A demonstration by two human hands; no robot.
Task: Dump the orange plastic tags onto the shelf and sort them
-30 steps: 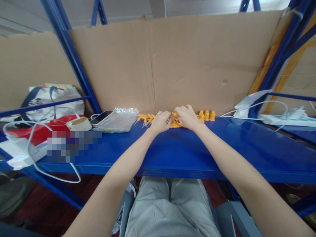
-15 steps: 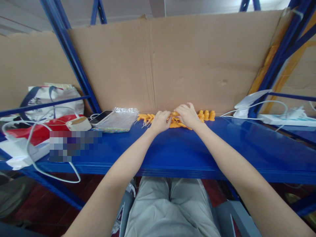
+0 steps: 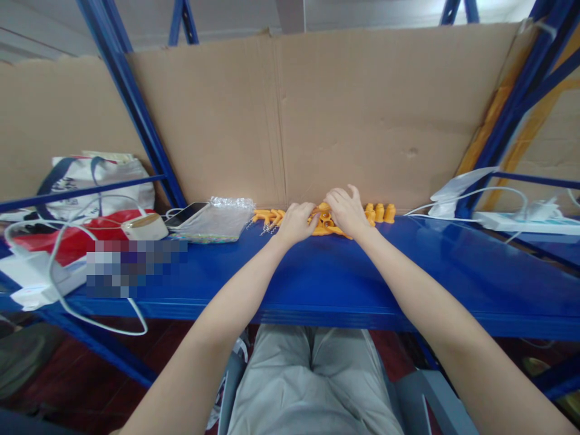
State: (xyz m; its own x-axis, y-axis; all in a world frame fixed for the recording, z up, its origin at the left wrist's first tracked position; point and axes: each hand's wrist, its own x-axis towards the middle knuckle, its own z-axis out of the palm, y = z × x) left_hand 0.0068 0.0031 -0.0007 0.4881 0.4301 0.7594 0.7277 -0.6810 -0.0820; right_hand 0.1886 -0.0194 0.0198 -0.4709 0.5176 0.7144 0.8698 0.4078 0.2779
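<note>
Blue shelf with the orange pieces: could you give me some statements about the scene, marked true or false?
1. The left hand and right hand are at the orange pieces. True.
2. The left hand wears a glove. False: it is bare.
3. Brown cardboard stands behind the blue shelf. True.
4. The orange pieces are all left of the left hand. False: some stand right of the right hand.
5. A dark-screened device lies left of both hands. True.

Free room on blue shelf (image 3: 326, 278) before orange pieces (image 3: 327, 230), cardboard wall (image 3: 353, 115) behind.
</note>
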